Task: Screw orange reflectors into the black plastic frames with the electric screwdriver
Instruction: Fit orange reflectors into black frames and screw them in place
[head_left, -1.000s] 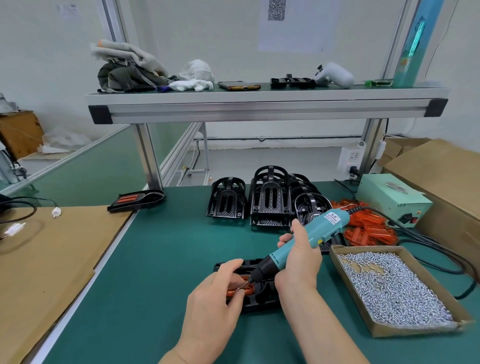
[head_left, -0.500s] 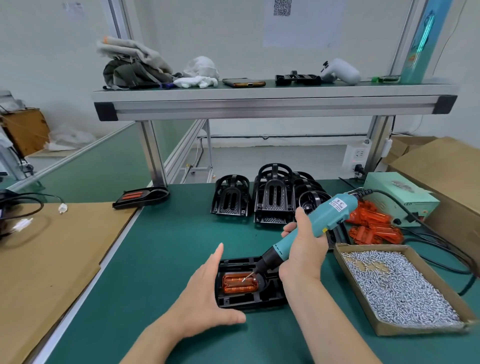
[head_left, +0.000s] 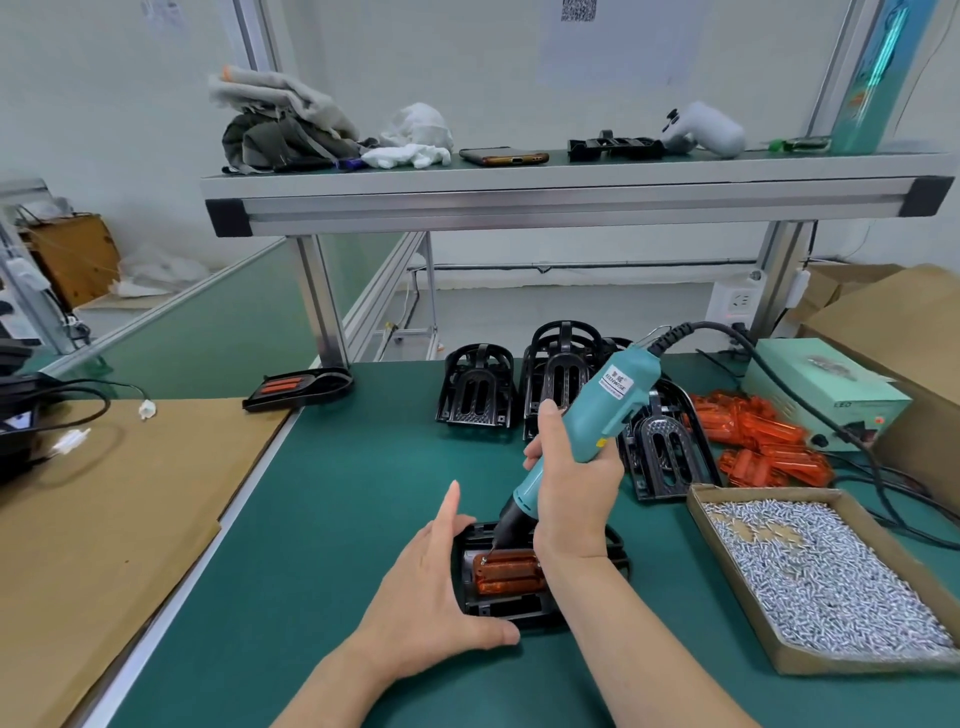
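At twelve o'clock a shelf (head_left: 571, 188) carries a heap of grey cloth (head_left: 280, 124), white rags (head_left: 415, 140), a phone (head_left: 503, 157) and a white handheld device (head_left: 704, 130). At nine o'clock a cardboard sheet (head_left: 104, 519) lies on the table (head_left: 363, 483); at three, a cardboard carton (head_left: 904, 332).

The screwdriver (head_left: 597, 415) in the right hand's (head_left: 571, 499) grip is teal with a black nose and white label, the ribbed reflector (head_left: 506, 571) just below the grip is orange in a black frame (head_left: 511, 613) on a dark green mat (head_left: 363, 493), and right of the grip silver screws (head_left: 841, 582) fill a brown box (head_left: 730, 574).
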